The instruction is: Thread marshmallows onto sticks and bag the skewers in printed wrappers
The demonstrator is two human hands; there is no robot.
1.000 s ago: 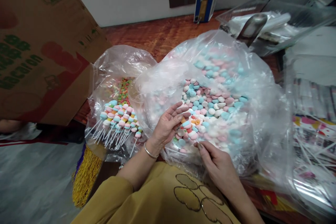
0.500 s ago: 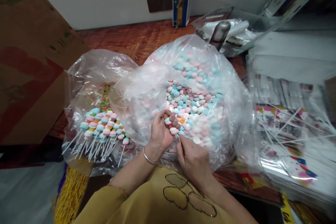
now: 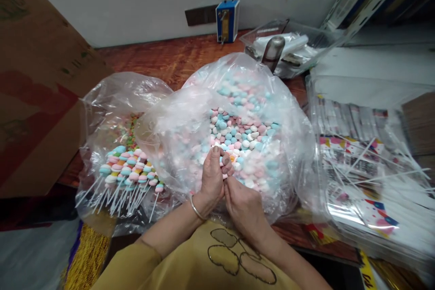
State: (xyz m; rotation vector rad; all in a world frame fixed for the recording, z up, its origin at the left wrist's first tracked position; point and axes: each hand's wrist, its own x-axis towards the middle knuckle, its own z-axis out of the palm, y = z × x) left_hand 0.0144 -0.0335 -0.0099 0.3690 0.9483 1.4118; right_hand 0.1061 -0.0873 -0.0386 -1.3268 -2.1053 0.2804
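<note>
My left hand (image 3: pixel 213 171) is closed around a few small candies (image 3: pixel 224 175), which show only partly between its curled fingers. My right hand (image 3: pixel 243 199) presses up against it from below, thumb and forefinger pinched on a thin white stick that the fingers almost fully hide. Both hands are over a large clear plastic bag (image 3: pixel 173 113) of pink, blue and white candies (image 3: pixel 234 133). To the left, several finished candy sticks (image 3: pixel 131 167) with stacked coloured pieces lie on another plastic bag (image 3: pixel 125 84).
A cardboard box (image 3: pixel 37 86) stands at the left. On the right are a clear bin (image 3: pixel 312 122) with printed wrappers and loose white sticks (image 3: pixel 360 163). A blue device (image 3: pixel 227 20), a metal flask (image 3: pixel 273 50) and a clear tray (image 3: pixel 306 65) sit at the back of the wooden table (image 3: pixel 149 56).
My left fingers have curled over the candies that lay visible in the open palm. My right hand has moved in tight against the left. The whole view has shifted slightly.
</note>
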